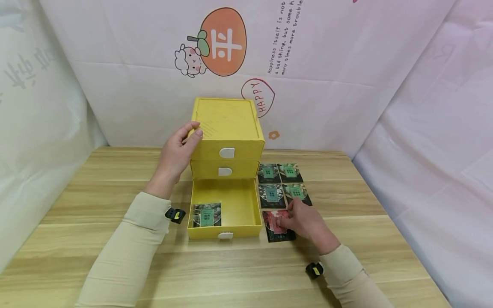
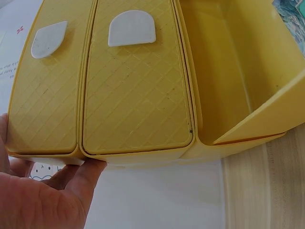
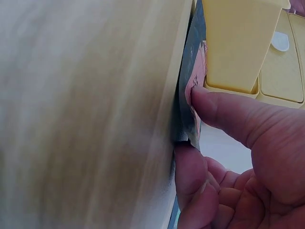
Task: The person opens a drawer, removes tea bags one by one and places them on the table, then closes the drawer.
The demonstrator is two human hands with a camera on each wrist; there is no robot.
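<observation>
A yellow drawer box [image 1: 227,150] with three stacked drawers stands on the table, its bottom drawer [image 1: 225,232] pulled out. In that drawer lies a dark green-labelled sachet [image 1: 207,214]. My left hand [image 1: 177,149] rests against the box's upper left edge, fingertips over the top and along the side [image 2: 143,161]. My right hand [image 1: 304,218] pinches a red-labelled sachet [image 1: 274,233] right of the drawer. In the right wrist view the thumb presses on this sachet's label [image 3: 196,78], with a finger under its lifted edge.
Several green-labelled sachets [image 1: 271,194] lie in rows behind the red one, right of the box. White tabs [image 1: 227,152] stick out from the drawer fronts. A printed white cloth [image 1: 308,111] hangs behind the wooden table [image 1: 215,273], with white cloth on both sides.
</observation>
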